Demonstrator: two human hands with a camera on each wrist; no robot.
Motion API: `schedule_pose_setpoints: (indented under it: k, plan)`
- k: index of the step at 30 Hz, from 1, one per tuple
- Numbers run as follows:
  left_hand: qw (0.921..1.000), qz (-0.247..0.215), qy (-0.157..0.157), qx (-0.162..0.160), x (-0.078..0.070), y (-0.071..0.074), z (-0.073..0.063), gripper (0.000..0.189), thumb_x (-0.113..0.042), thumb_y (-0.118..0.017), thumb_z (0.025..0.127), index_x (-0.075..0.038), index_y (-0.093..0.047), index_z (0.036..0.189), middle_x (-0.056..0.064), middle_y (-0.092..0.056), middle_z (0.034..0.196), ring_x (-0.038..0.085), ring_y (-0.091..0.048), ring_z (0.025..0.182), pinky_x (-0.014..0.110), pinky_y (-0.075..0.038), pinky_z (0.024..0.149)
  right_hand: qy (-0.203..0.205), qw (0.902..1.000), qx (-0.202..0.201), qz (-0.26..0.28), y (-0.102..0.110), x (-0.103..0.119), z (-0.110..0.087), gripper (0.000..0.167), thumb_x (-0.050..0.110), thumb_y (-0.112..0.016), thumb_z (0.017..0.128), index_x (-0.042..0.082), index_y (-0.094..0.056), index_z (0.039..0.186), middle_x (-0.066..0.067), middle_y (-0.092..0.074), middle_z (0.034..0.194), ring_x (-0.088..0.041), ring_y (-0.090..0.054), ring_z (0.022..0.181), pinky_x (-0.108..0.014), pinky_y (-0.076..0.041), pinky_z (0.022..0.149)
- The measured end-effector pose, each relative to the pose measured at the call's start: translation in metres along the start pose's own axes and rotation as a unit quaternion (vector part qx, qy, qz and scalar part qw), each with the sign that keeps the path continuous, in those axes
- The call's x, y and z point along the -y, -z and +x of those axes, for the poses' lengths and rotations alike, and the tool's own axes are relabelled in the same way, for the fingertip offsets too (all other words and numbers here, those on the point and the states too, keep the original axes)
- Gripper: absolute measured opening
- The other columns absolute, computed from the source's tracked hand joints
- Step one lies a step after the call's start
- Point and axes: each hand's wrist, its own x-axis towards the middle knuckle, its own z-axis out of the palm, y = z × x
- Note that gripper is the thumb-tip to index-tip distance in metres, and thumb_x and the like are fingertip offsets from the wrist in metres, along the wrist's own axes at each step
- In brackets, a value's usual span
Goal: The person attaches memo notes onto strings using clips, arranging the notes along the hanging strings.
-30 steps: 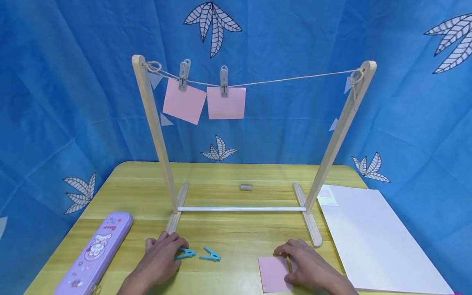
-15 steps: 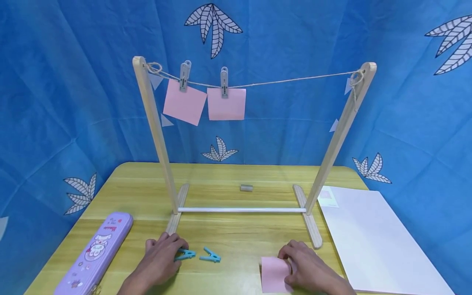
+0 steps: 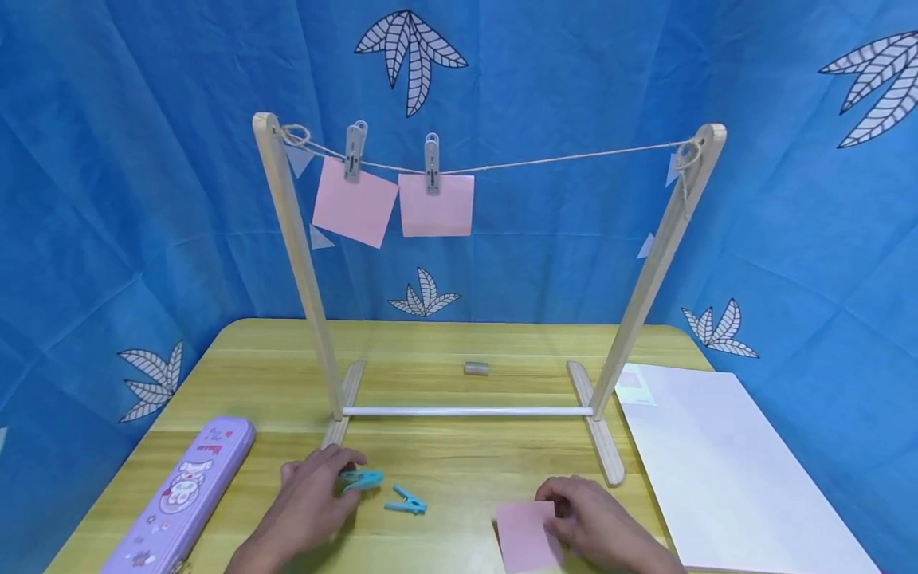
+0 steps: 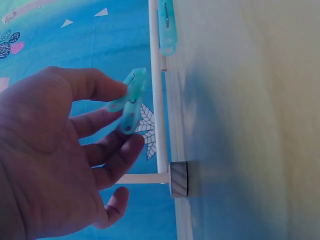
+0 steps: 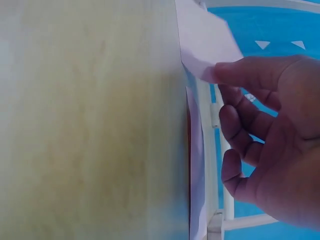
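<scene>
My left hand point(image 3: 308, 498) pinches a teal clothespin point(image 4: 131, 107) between thumb and forefinger, just above the table. A second teal clothespin point(image 3: 407, 501) lies to its right. With thumb and fingers my right hand point(image 3: 591, 522) holds one edge of a pink square of paper point(image 3: 526, 538), which is partly lifted, as the right wrist view shows. Behind both hands stands a wooden frame point(image 3: 649, 271) with a string point(image 3: 552, 161) across its top. On it hang a tilted pink paper point(image 3: 350, 209) and a straighter pink paper point(image 3: 436, 217), each under a grey clothespin point(image 3: 432, 163).
A purple pencil case point(image 3: 190, 486) lies at the left of the table point(image 3: 430, 542). To the right is a large white sheet or board point(image 3: 739, 470). A white crossbar point(image 3: 466, 411) joins the frame's feet, with a small grey cylinder point(image 3: 476, 368) behind it.
The left fingers now lift and turn the teal clothespin, which earlier lay flat beside them. My right hand has taken up the pink paper's edge, and the paper has shifted slightly left.
</scene>
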Motion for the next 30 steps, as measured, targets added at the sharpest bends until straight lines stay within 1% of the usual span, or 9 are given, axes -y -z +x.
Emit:
schedule_pose_setpoints:
  k: [3,7,11,14,16,21,25,27,30]
  plan:
    - [0.9988,-0.025,-0.019,-0.039,-0.002,0.001,0.001,0.035,-0.016,-0.078,0.076,-0.022,-0.067,0.109,-0.016,-0.062,0.091,0.004,-0.058,0.085,0.036,-0.034,0.08,-0.007,0.9998,-0.002,0.02,0.0,0.0,0.0,0.017,0.009,-0.068,0.087,0.023,-0.067,0.097,0.017,-0.058,0.078,0.005,-0.047,0.069,-0.019,-0.042,0.061]
    - [0.9927,-0.041,-0.055,-0.099,-0.005,0.002,0.003,0.042,-0.014,-0.083,0.071,-0.016,-0.066,0.11,-0.013,-0.065,0.089,0.004,-0.06,0.081,0.034,-0.035,0.078,-0.01,0.9999,-0.01,0.007,0.001,0.001,0.0,0.017,0.01,-0.068,0.087,0.023,-0.067,0.098,0.018,-0.057,0.078,0.005,-0.047,0.071,-0.02,-0.042,0.063]
    - [0.9863,-0.07,-0.067,-0.133,-0.007,0.003,0.005,0.042,-0.014,-0.085,0.069,-0.015,-0.065,0.106,-0.012,-0.066,0.088,0.006,-0.061,0.081,0.036,-0.037,0.08,-0.006,0.9998,-0.015,0.008,0.001,0.001,-0.001,0.017,0.009,-0.068,0.086,0.021,-0.067,0.098,0.017,-0.057,0.079,0.004,-0.047,0.072,-0.02,-0.042,0.062]
    - [0.9827,-0.093,-0.074,-0.142,-0.01,0.004,0.005,0.04,-0.015,-0.085,0.069,-0.018,-0.065,0.103,-0.014,-0.065,0.089,0.008,-0.061,0.081,0.036,-0.038,0.081,-0.001,0.9998,-0.016,0.013,0.001,0.001,-0.002,0.018,0.007,-0.068,0.086,0.021,-0.067,0.098,0.017,-0.058,0.079,0.005,-0.047,0.071,-0.02,-0.042,0.062]
    - [0.9806,-0.103,-0.082,-0.145,-0.012,0.006,0.006,0.038,-0.015,-0.085,0.07,-0.02,-0.065,0.102,-0.015,-0.064,0.09,0.008,-0.06,0.081,0.034,-0.042,0.079,0.003,0.9997,-0.018,0.014,0.001,0.0,-0.002,0.018,0.007,-0.068,0.086,0.021,-0.067,0.097,0.017,-0.059,0.079,0.005,-0.048,0.07,-0.019,-0.042,0.061]
    - [0.9762,-0.109,-0.097,-0.16,-0.017,0.009,0.007,0.035,-0.018,-0.086,0.07,-0.024,-0.067,0.099,-0.017,-0.065,0.09,0.0,-0.056,0.081,0.027,-0.045,0.071,-0.001,0.9994,-0.021,0.026,0.002,0.002,-0.001,0.017,0.008,-0.068,0.087,0.021,-0.067,0.097,0.016,-0.06,0.079,0.005,-0.05,0.069,-0.019,-0.044,0.06]
    - [0.9717,-0.105,-0.121,-0.173,-0.019,0.01,0.008,0.035,-0.018,-0.087,0.068,-0.025,-0.069,0.098,-0.017,-0.067,0.09,0.002,-0.057,0.081,0.027,-0.046,0.072,-0.004,0.9989,-0.026,0.039,0.006,0.005,0.002,0.012,0.012,-0.067,0.089,0.023,-0.066,0.096,0.015,-0.061,0.082,0.003,-0.052,0.073,-0.02,-0.045,0.063]
    - [0.9702,-0.105,-0.129,-0.176,-0.021,0.01,0.008,0.036,-0.017,-0.088,0.067,-0.024,-0.07,0.098,-0.016,-0.069,0.093,0.004,-0.059,0.082,0.028,-0.048,0.074,0.002,0.9985,-0.036,0.04,0.009,0.007,0.005,0.011,0.014,-0.067,0.09,0.024,-0.066,0.094,0.014,-0.061,0.084,0.003,-0.053,0.076,-0.021,-0.046,0.066]
    - [0.9694,-0.115,-0.13,-0.174,-0.025,0.012,0.009,0.038,-0.016,-0.088,0.067,-0.023,-0.071,0.1,-0.013,-0.07,0.098,0.005,-0.061,0.085,0.03,-0.05,0.076,0.011,0.9974,-0.062,0.034,0.017,0.01,0.009,0.009,0.016,-0.067,0.09,0.025,-0.065,0.093,0.015,-0.062,0.086,0.002,-0.053,0.08,-0.022,-0.046,0.068]
